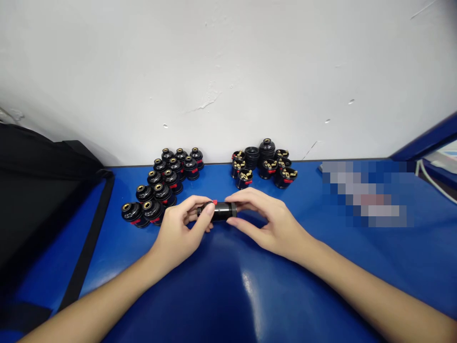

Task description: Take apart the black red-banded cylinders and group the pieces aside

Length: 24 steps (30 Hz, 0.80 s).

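Note:
A black cylindrical part (222,211) with a red piece on its side lies horizontally between my hands, just above the blue table. My left hand (183,224) is wrapped round its left end, thumb on the near side. At the right end, the thumb and fingers of my right hand (267,219) close on the dark rim. To the left stand several black domed units (173,180) with brass centres and red tabs. Behind my right hand are several open black cups (244,179) with brass contacts, beside a ribbed black piece (252,156) and a taller domed one (266,148).
The blue table (200,295) meets a white wall (214,71) at the back. A black bag (39,190) with a strap lies at the left. On the right is a pixelated patch, near a blue frame (424,136) and a white cable (433,183).

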{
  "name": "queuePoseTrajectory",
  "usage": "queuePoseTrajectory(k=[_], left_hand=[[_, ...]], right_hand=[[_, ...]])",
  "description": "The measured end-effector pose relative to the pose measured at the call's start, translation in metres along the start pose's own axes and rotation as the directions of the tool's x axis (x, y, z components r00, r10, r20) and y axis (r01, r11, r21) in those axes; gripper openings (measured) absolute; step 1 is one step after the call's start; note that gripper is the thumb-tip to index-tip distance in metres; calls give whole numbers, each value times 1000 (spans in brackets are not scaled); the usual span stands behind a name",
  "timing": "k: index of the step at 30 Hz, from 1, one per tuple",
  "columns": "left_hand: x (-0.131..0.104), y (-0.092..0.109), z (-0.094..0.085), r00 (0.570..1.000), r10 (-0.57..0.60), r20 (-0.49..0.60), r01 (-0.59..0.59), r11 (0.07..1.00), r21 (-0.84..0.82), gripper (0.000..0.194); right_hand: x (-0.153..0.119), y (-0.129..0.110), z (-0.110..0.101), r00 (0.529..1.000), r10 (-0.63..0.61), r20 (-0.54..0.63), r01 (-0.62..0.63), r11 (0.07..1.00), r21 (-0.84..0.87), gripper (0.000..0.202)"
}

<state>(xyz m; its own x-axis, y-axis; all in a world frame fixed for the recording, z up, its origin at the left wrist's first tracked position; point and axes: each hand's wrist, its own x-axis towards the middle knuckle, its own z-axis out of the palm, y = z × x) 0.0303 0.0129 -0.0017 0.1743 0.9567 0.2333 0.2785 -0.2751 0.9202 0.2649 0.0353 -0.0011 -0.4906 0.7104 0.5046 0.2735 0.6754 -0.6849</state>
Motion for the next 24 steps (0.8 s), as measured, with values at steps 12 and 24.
queuePoseTrajectory(k=[12, 24], left_hand=[[-1, -3, 0, 988, 146, 52, -146, 989, -1, 27], [1, -2, 0, 988, 147, 52, -144, 988, -62, 29]], right_hand=[[1, 3, 0, 990, 143, -4, -143, 990, -7, 22], [0, 3, -2, 997, 2, -71, -7, 997, -78, 54]])
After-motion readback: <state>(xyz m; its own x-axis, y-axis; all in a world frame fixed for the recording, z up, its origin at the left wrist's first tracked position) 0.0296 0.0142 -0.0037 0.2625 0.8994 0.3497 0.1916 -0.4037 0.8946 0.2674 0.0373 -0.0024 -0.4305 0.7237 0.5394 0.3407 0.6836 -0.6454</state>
